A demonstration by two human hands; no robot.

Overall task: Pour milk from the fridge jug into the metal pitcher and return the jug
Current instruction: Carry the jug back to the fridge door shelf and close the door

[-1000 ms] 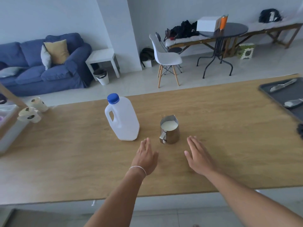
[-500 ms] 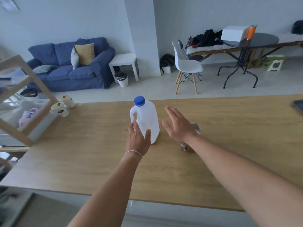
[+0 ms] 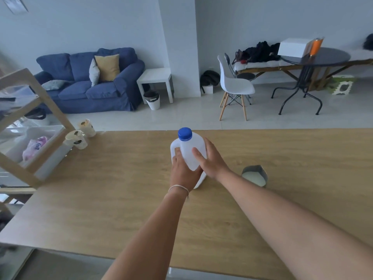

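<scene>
Gripping the capped milk jug [image 3: 188, 152] on the table [image 3: 121, 199], the left hand [image 3: 182, 172] wraps its handle side and the right hand [image 3: 210, 158] clasps its body. Swinging that forearm could knock the filled metal pitcher [image 3: 254, 175] standing just right, spilling milk.

Beyond the hands, pale grey-white walls [image 3: 84, 27] are enclosing the room, with a white pillar [image 3: 177, 37] rising straight ahead. A pale tiled floor [image 3: 181, 116] is stretching past the wooden counter [image 3: 121, 199]. Far ahead and to the left, a blue sofa [image 3: 88, 83] is carrying a yellow cushion [image 3: 107, 67], with a white side table [image 3: 155, 79] and a small bin [image 3: 151, 100] standing just beside it. To the far right, a white chair [image 3: 234, 87] is facing a round dark table [image 3: 316, 57]. A wooden shelf unit [image 3: 26, 126] is standing at the left. Soft daylight is filling the space.
</scene>
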